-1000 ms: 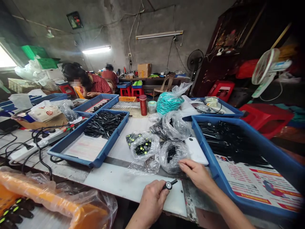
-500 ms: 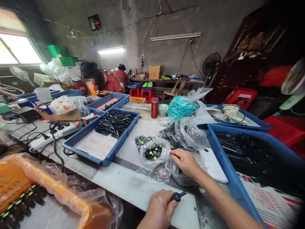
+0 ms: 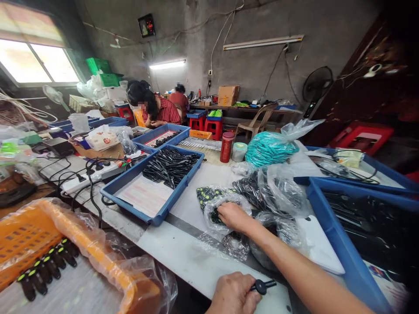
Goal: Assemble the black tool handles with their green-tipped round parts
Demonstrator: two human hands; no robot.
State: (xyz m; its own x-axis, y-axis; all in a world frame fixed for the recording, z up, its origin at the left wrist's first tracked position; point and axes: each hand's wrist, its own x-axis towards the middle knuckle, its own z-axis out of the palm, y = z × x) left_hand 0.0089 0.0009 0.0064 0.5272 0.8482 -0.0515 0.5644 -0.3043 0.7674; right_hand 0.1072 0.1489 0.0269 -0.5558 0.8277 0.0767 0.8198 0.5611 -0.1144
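My left hand [image 3: 234,293] is closed on a small black plastic part [image 3: 261,286] with a round disc and a short stem, over the white board [image 3: 183,257] at the table's front edge. My right hand [image 3: 234,216] reaches into an open clear plastic bag [image 3: 212,216] of small round black pieces, some with yellow-green centres. Its fingers are bent together with the tips down among the pieces, so what they pinch is hidden. Right behind this bag, more black pieces with green dots [image 3: 204,196] are visible. A clear bag of small dark bits [image 3: 235,245] lies just below my right wrist.
Blue trays of black parts stand at left [image 3: 153,220] and right [image 3: 340,244]. An orange crate [image 3: 98,248] lined with plastic holds a row of black parts with green dots. Behind are a bag of teal pieces [image 3: 273,149] and a red jar [image 3: 226,148]. Another person [image 3: 166,111] sits beyond.
My right hand has moved left from the bag's right edge into its opening. My left hand still holds the black part. The whole view has shifted, with objects appearing further right.
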